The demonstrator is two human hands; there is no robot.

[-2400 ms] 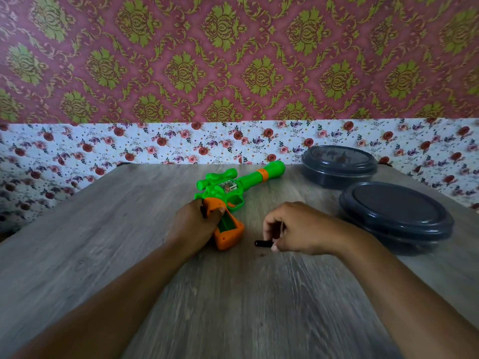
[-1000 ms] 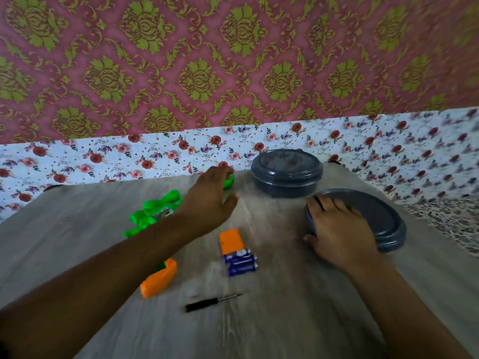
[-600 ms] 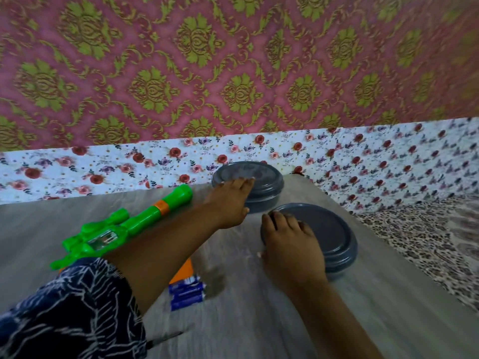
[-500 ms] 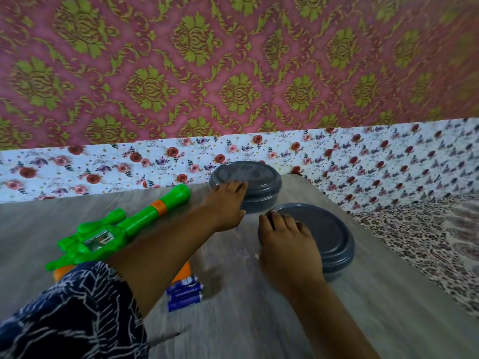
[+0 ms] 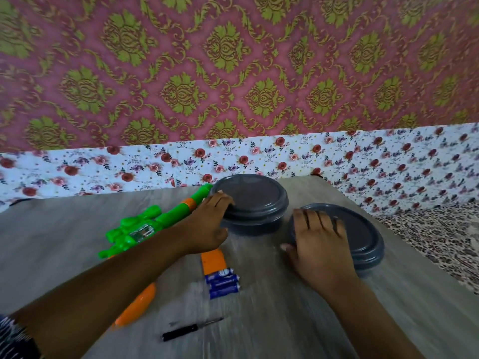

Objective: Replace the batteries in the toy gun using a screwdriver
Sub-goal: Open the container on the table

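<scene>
Both hands have left the toy gun and screwdriver and now rest on two dark grey lidded bowls at the table's far right. On the far bowl, the left hand curls its fingers over the near left edge of the lid, thumb low against the side, grasping it. Over the near bowl the right hand lies flat, fingers spread straight across the left part of the lid, thumb out beside the rim; it grips nothing.

Lying on its side on the grey wood-grain table, the green toy gun points its barrel toward the far bowl, muzzle just beside the lid; the left forearm crosses over its orange grip. An orange cover lies loose on the table between the arms, and blue batteries, side by side, touch its near end. Nearer the camera, the black-handled screwdriver lies alone, apart from both hands. A dark patterned sleeve shows at lower left. Floral cloth and red-and-gold wallpaper back the table.
</scene>
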